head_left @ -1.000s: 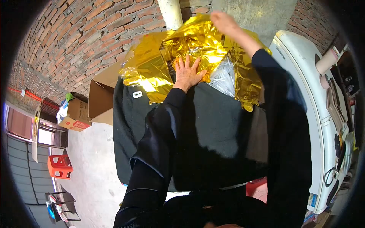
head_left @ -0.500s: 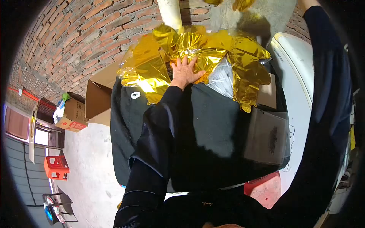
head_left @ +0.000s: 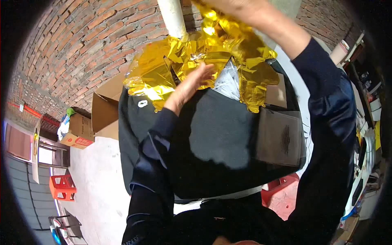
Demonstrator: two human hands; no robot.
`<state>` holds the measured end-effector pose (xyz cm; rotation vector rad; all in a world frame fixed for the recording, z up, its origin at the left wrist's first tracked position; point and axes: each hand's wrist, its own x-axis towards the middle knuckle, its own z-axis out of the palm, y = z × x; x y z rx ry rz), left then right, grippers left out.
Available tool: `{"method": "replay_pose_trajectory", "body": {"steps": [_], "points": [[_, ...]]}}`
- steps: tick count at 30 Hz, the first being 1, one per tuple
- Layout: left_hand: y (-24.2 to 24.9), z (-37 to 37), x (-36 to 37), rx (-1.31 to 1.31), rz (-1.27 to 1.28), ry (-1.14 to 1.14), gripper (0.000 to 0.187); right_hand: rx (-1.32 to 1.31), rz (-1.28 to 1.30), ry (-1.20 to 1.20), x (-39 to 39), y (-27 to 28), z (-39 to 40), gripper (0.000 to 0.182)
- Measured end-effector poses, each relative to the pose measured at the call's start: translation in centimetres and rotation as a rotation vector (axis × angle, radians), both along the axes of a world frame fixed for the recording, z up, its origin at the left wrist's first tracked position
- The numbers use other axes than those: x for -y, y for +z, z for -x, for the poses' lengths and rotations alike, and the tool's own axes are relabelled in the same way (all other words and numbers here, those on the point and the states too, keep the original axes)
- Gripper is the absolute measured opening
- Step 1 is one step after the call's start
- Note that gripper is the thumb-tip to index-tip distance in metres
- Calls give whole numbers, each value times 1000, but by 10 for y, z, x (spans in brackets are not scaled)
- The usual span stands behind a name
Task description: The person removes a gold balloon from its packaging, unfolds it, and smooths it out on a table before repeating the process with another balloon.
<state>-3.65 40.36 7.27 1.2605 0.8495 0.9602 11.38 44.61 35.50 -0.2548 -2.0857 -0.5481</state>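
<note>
Flat, crinkled gold foil balloons (head_left: 151, 69) lie heaped across the far side of a black-covered table (head_left: 220, 122). Over the middle of the heap is my left hand (head_left: 190, 85), turned edge-on and blurred, fingers stretched and holding nothing I can see. At the top edge my right hand (head_left: 241, 10) reaches in from the right, its fingertips partly cut off. A gold foil balloon (head_left: 222, 26) hangs from it, overlapping the heap. Between the gold pieces shows a clear plastic bag of whitish strips (head_left: 228, 83).
A small white ring-like item (head_left: 142, 103) and a clear plastic sleeve (head_left: 279, 136) lie on the black cloth. Open cardboard box (head_left: 106, 114) at left, white pipe (head_left: 172, 18) and brick wall behind. Red stools (head_left: 62, 187) stand left and below the table's near edge.
My right hand has come down and left from beyond the top right, bringing gold foil over the heap. My left hand has lifted from its flat press on the foil and turned edge-on.
</note>
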Motion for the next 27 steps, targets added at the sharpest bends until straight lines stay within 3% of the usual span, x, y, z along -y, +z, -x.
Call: {"method": "replay_pose_trajectory", "body": {"steps": [2,6,7,8,11,12,14,15,16,18,20,22,23,24,26,27], "points": [[4,-17,44,-108,-246,238,99,33,-278,126,13,-3,1,17],[45,-17,94,19,-376,570,122,112,-129,43,46,5,4,23],[52,-9,97,17,-452,605,125,50,-160,171,53,7,3,24],[72,-13,112,42,-497,663,123,69,-154,135,61,8,4,24],[113,-12,138,-118,-590,744,104,169,-71,33,87,11,1,22],[111,-6,134,-174,-695,837,80,177,-69,74,92,10,-1,22],[110,17,136,-439,-619,893,51,192,-68,159,97,9,-8,22],[111,26,136,-449,-644,884,32,207,32,109,97,7,-13,24],[109,36,142,-535,-512,889,28,196,108,131,97,2,-18,24],[77,73,122,-577,-525,785,25,179,263,166,93,-15,-30,24],[79,82,125,-912,-550,761,25,303,319,54,77,-29,-41,22],[90,81,128,-906,-545,785,24,292,277,91,70,-42,-46,21],[98,80,127,-836,-519,829,25,283,387,101,67,-36,-48,21],[109,82,129,-956,-570,857,26,220,420,102,74,-27,-47,20],[122,88,130,-807,-700,890,26,169,378,10,89,4,-46,19],[130,88,136,-780,-682,945,26,151,309,88,99,19,-46,17]]}}
